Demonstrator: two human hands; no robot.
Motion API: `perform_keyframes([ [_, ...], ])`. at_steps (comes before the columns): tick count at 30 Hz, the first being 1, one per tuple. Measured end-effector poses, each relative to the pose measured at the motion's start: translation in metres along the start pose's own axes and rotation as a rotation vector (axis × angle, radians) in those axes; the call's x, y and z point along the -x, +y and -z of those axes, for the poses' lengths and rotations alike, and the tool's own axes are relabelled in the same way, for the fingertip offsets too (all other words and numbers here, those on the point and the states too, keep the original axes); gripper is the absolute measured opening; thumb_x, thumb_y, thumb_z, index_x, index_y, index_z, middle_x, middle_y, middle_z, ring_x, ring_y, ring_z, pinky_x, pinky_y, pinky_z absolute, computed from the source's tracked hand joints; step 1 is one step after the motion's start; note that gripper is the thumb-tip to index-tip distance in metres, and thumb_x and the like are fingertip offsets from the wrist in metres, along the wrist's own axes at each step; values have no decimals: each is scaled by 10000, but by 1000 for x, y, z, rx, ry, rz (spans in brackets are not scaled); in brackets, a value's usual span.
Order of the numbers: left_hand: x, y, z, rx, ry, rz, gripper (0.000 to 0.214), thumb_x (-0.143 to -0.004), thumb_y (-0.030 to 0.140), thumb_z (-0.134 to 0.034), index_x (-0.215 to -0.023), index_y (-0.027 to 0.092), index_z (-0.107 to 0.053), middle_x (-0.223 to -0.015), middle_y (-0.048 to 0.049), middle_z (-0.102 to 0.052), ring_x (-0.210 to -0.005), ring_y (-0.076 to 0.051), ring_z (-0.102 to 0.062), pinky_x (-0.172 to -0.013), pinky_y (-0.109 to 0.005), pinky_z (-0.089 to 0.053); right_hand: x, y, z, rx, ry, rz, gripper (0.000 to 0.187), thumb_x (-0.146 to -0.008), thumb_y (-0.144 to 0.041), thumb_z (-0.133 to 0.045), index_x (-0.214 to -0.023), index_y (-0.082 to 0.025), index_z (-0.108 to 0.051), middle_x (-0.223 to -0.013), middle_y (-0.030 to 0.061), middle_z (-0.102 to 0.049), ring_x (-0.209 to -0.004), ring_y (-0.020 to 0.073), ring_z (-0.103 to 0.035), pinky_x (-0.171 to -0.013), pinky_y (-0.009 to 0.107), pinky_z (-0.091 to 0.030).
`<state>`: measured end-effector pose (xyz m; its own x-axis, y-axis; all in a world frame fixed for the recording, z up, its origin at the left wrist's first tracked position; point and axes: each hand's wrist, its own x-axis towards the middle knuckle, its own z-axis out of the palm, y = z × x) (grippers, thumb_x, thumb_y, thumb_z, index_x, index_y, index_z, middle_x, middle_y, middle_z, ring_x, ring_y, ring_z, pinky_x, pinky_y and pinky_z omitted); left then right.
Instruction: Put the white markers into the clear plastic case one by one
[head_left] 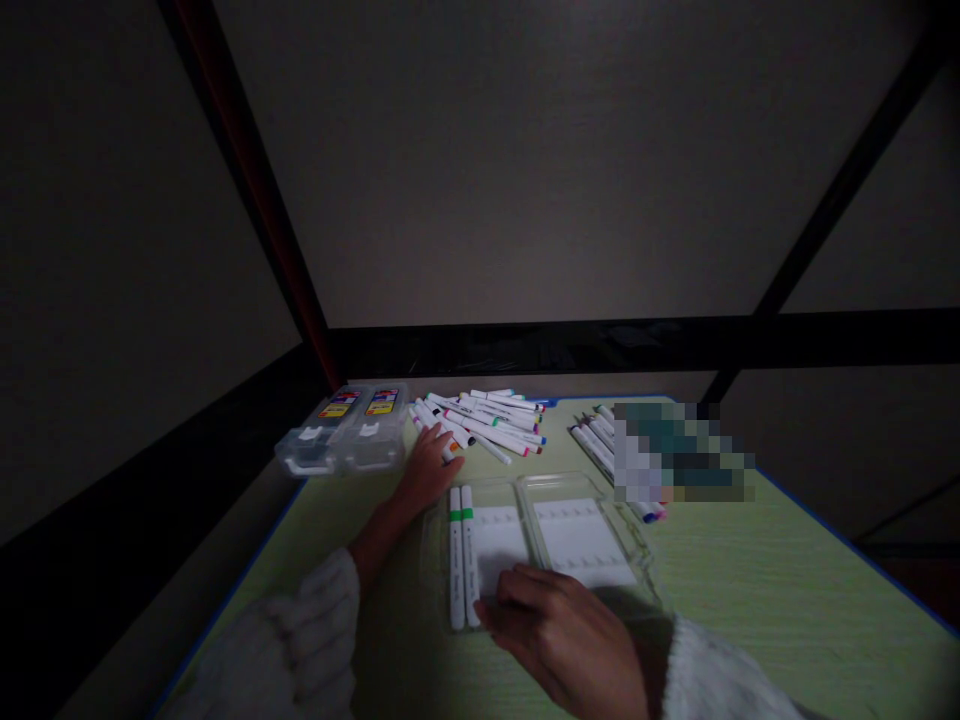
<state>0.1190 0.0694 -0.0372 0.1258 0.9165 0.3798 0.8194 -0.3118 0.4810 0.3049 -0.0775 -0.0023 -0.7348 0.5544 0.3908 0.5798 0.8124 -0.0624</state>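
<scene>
Nearest, the right hand rests over the front edge of an open clear plastic marker case, its fingers bent inward, the tips at the lower end of one of two green-banded white markers lying side by side along the case's left edge; whether they pinch it or merely touch it, I cannot tell. A sideways nudge there could roll that marker out of line, and weight on the front rim could tip or slide the case across the tabletop. Beyond the case, the left hand lies at the near-left edge of a loose marker pile, beside an orange-marked marker; its grip is unclear. Because those barrels cross, pulling one might set others rolling. Just left stand two labelled clear cases, which a wide elbow could knock; to the right lies another marker group, partly pixelated.
</scene>
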Motion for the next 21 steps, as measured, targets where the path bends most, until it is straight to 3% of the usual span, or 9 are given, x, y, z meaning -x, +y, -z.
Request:
perform_keyframes([
  [9, 3, 23, 8, -28, -77, -5, 313, -747, 269, -488, -987, 92, -581, -1169, -157, -518, -1128, -234, -441, -976, -381, -328, -1, -1, 4, -3, -79, -28, 176, -826, -202, -475, -680, -181, -571, -640, -19, -549, -605, 115, -517, -521, 232, -355],
  [21, 11, 42, 2, 101, -106, -38, 307, -717, 237, -524, -979, 90, -585, -1134, -154, -546, -1075, -227, -491, -950, -377, -360, -2, 0, 7, -55, -97, -4, 225, -853, -189, -416, -683, -179, -564, -652, -8, -540, -611, 114, -503, -534, 229, -353],
])
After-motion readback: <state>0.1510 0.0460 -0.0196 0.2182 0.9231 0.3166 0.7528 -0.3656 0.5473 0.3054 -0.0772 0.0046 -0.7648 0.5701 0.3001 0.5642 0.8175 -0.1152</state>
